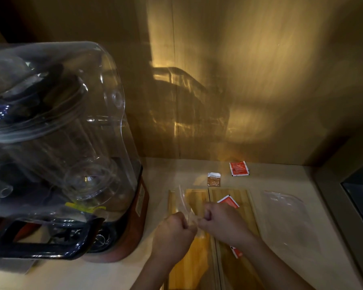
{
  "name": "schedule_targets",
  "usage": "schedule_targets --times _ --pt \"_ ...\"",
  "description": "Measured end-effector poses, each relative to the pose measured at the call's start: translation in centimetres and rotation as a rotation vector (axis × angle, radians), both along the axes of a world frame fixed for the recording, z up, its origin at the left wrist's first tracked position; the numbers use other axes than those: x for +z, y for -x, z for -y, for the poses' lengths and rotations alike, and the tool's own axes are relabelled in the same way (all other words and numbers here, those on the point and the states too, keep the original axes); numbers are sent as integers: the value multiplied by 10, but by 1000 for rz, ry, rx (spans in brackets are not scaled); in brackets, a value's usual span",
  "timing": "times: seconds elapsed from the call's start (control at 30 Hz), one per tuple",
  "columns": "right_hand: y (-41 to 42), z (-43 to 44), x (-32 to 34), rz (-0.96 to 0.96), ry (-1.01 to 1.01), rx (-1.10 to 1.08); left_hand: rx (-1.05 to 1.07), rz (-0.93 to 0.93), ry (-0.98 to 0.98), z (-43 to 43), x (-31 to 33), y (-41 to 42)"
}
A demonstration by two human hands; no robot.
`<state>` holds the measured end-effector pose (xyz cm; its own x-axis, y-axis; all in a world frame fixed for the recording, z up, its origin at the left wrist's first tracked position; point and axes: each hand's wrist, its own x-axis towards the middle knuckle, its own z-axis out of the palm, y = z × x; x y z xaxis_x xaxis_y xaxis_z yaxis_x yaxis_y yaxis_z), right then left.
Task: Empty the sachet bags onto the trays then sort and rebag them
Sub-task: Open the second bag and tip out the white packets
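A large blender under a clear plastic hood (57, 130) fills the left side of the worktop (159, 174) as I watch from the head view. Two wooden trays (199, 260) lie side by side at the front edge, meeting along a seam below my wearer's hands. An empty clear bag (289, 222) rests flat on the worktop, just right of the trays. Over the trays, the left hand (174, 229) and right hand (222, 220) both pinch a second clear bag (186, 208) between closed fingers. A red sachet (228, 201) lies on the right tray, partly behind the right hand. Another red sachet (239, 168) sits near the back wall, a brown sachet (214, 180) beside it.
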<state>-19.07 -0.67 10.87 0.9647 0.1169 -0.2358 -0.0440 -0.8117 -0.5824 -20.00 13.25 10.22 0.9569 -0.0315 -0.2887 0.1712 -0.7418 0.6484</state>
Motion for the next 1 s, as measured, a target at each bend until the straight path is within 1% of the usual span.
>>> schedule_targets --times 0.03,0.1,0.17,0.27,0.33,0.4,0.5,0.6,0.73,0.87,0.93,1.0 --pt "2 -1 0 7 -2 8 -1 45 -24 2 1 2" --pt "4 -5 0 13 -5 67 10 102 7 5 0 6" --pt "5 -8 -3 19 -40 138 25 100 72 5 -3 8" --pt "8 -9 -5 43 -21 151 26 124 76 1 -7 9" --pt "10 -6 -7 53 -16 134 19 166 53 -2 -8 10" --pt "12 -4 -8 68 -3 101 4 197 -47 -4 -5 11" --pt "13 -3 -9 158 61 -25 30 207 -168 -7 1 13" --pt "13 -2 -9 165 80 -124 67 211 -219 -11 2 14" --pt "13 -8 -8 106 -4 5 -5 212 -150 -9 -2 16" --pt "14 -17 -6 123 58 129 -62 232 -131 -6 1 17" --pt "13 -16 -4 153 79 128 -71 246 -151 -8 3 17" --pt "13 -13 -1 198 92 81 -56 274 -158 -12 4 18"
